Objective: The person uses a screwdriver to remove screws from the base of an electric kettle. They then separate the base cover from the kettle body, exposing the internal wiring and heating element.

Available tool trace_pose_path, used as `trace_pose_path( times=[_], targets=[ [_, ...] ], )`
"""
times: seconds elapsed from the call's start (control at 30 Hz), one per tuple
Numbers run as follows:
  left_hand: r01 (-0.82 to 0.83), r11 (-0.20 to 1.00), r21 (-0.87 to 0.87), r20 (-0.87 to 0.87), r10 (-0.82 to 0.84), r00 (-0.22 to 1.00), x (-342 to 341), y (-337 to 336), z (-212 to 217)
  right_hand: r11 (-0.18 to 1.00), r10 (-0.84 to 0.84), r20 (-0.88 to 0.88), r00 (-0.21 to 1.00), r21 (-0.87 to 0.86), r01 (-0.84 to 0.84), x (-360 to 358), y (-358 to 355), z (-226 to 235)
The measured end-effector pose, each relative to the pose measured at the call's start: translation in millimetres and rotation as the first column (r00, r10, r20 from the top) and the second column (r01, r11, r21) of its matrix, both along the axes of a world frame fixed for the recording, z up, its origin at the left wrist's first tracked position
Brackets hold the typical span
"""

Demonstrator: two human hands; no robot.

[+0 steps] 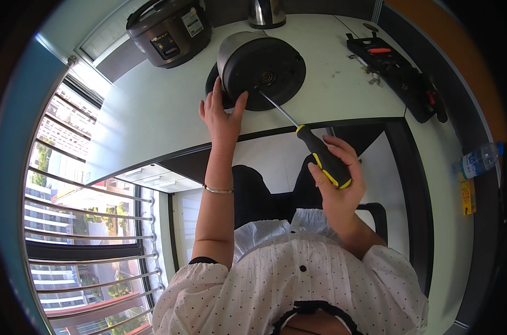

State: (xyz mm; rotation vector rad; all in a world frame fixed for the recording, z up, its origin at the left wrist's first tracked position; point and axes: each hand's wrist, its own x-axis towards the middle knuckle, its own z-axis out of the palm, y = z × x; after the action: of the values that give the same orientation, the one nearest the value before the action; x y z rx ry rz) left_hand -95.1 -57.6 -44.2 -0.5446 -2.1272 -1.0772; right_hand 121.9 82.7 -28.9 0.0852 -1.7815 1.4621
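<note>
left hand [221, 114] rests with fingers spread against the side of a steel electric kettle with a round black base [260, 67], which lies tipped on its side on the white table [153, 117], underside facing the person; whether anything is inside cannot be told. right hand [338, 178] is clenched around the black and yellow handle of a long screwdriver [309, 144], thumb along the grip. both forearms reach up from the lower edge, the left one straight with a thin metal bracelet [218, 190] at the wrist, the right bent and closer to the body. the screwdriver's shaft slants up and left from the right hand, its tip touching the kettle's underside near the centre, just beside the left thumb. a dark rice cooker [169, 30] stands at the table's far left, an open black tool case [398, 70] at far right.
</note>
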Motion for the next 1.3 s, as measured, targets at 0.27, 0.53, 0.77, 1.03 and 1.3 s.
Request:
trace_pose_path(
  times=[0.27,0.53,0.77,1.03,1.3],
  targets=[
    [-0.009,1.0,-0.009,0.0,0.009,1.0,-2,-1,0,0.883,0.016,0.015,1.0,0.468,-0.021,3,1,5],
    [-0.018,1.0,0.002,-0.007,0.018,1.0,-1,0,-3,0.995,0.052,0.012,0.999,0.081,-0.053,3,-1,13],
    [-0.007,1.0,0.017,0.0,0.007,1.0,1,1,-1,0.985,-0.008,-0.003,1.0,0.17,0.008,0,9,11],
    [-0.005,0.998,0.066,0.026,0.004,1.0,3,2,-1,0.854,-0.129,-0.145,0.981,0.486,0.184,-1,4,5],
    [-0.037,0.998,0.041,0.041,0.036,0.999,9,3,-1,0.794,-0.175,-0.161,0.971,0.561,0.236,-1,5,6]
  ],
)
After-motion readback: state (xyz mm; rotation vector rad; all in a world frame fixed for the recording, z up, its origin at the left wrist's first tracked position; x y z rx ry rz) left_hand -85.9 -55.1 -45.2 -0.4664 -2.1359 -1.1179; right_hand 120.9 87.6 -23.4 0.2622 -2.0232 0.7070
